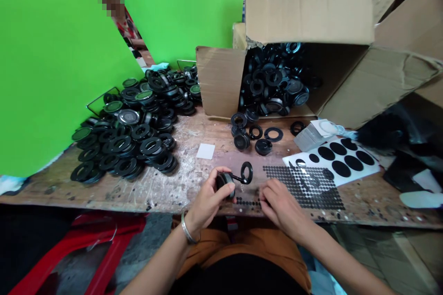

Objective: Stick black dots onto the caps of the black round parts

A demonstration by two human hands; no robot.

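Nearest the camera: a black top [238,276] and brown trousers [211,244], close to the front edge of the tabletop [187,179]. Left hand [208,199] just over that edge, near its middle, fingers pinching a dark round piece [225,179]; its ring [251,173] stands out rightward on a short arm. Right hand [279,202] beside it, fingers bunched, between a short strip of black dots [249,202] and a dotted sheet [304,187]; cannot tell whether they pinch anything. Step in hand, my reading: piece held ready while the right hand deals with the dots. Next move seems to call for a single dot lifted cleanly, piece kept steady. Hard to make out: the piece's underside, covered by hand; right fingertips, curled under; the pile [128,147] toward the back left edge, too overlapped to count; the depths of the carton [219,83] near the back edge, shadowed. Both tabletop ends cut off.
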